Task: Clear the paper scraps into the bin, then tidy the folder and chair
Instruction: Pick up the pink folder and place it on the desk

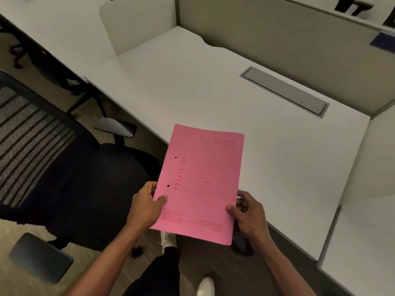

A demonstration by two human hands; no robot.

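A closed pink folder [201,182] with printed lines and two punch holes is held in the air over the front edge of the white desk [235,99]. My left hand [146,205] grips its lower left edge, thumb on the cover. My right hand [249,212] grips its lower right edge, thumb on top. A black office chair [85,178] with a mesh back stands to the left, pulled away from the desk and turned sideways. No paper scraps or bin are in view.
A grey cable flap [284,91] is set into the desk near the beige partition [288,39]. A white side divider [136,22] stands at the back left. The chair's armrests [40,256] stick out at the lower left. My legs and white shoes [205,286] are below.
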